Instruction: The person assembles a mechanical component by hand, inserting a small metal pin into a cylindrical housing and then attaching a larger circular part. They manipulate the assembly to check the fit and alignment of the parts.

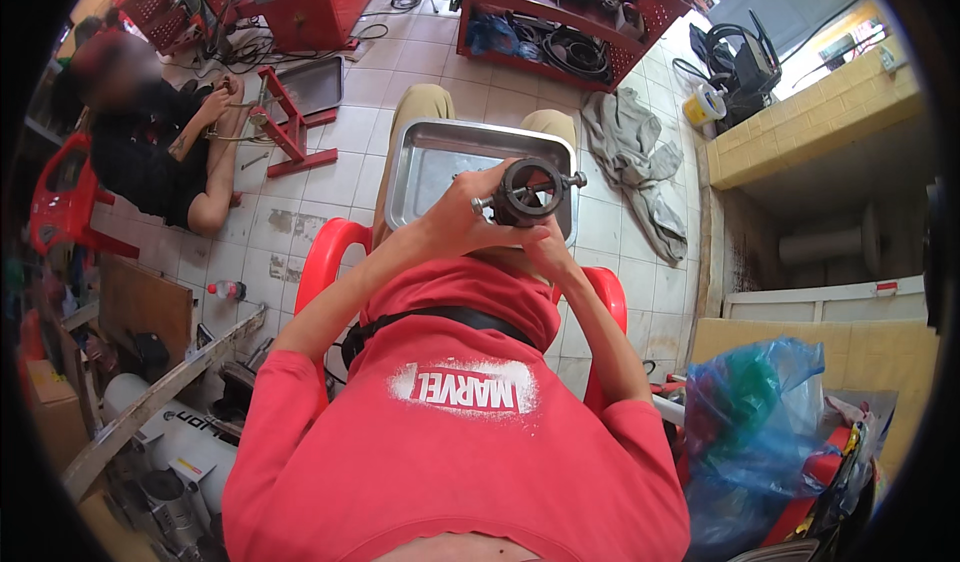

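Above my lap I hold a dark metal ring-shaped part (509, 188) with a bolt sticking out on each side. My left hand (462, 207) is closed around its left side, beside the left bolt. My right hand (546, 249) grips its underside, with the fingers partly hidden by the part and by my left hand. Through the ring's opening some inner metal pieces show, too small to name. A shallow silver metal tray (455, 157) rests on my thighs, just beyond and below the part.
At left a person (145, 132) sits beside a red metal stand (288, 127) and a dark tray (318, 82). A red shelf cart (625, 50) holds cables and tools. Grey cloth (635, 162) lies on the tiles. A blue plastic bag (750, 412) stands at my right.
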A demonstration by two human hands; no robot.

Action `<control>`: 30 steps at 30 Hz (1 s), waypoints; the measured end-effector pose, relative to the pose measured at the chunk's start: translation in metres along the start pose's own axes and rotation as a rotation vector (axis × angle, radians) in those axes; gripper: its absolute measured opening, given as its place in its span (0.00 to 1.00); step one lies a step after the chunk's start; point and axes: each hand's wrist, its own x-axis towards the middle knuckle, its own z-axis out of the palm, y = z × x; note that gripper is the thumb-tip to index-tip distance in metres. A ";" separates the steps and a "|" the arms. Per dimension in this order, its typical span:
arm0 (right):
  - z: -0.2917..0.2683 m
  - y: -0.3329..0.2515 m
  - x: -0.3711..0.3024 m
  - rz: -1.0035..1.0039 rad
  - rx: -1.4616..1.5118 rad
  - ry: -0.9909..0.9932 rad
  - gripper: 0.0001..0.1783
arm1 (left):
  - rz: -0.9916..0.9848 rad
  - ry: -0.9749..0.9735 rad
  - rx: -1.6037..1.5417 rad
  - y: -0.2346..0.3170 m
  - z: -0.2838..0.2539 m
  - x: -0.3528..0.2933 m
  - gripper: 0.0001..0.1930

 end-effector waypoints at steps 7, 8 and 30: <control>-0.025 0.028 0.007 -0.003 -0.012 -0.009 0.10 | -0.439 -0.003 -0.209 -0.011 0.004 0.000 0.21; -0.020 0.022 0.006 -0.012 -0.038 -0.011 0.10 | -0.529 0.030 -0.290 -0.010 0.005 0.001 0.19; 0.042 -0.083 0.008 -0.540 -0.616 -0.013 0.25 | 0.165 0.448 0.677 0.009 -0.033 0.005 0.20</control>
